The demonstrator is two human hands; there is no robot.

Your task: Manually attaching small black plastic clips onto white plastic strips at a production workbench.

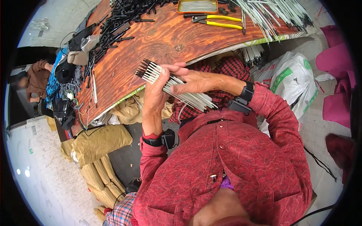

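Observation:
A bundle of thin white rods with black tips [193, 98] lies slantwise between my hands, just off the table's near edge. My left hand [155, 90] is closed round the bundle near its upper left end, thumb up along the rods. From the right, my right hand [201, 81] lies against the same bundle, its thumb across the rods and its fingers reaching toward my left thumb. The black tips fan out slightly past my left hand. The rods' other ends point down toward my lap. Part of the bundle is hidden under my hands.
On the wood-grained table [162, 41] lie yellow-handled pliers [224, 22], an orange-rimmed tray [198, 12] of thin pins, a heap of black parts [120, 19] and many white rods [267, 15]. A white plastic bag [296, 79] stands at right. Another person [37, 81] is at far left.

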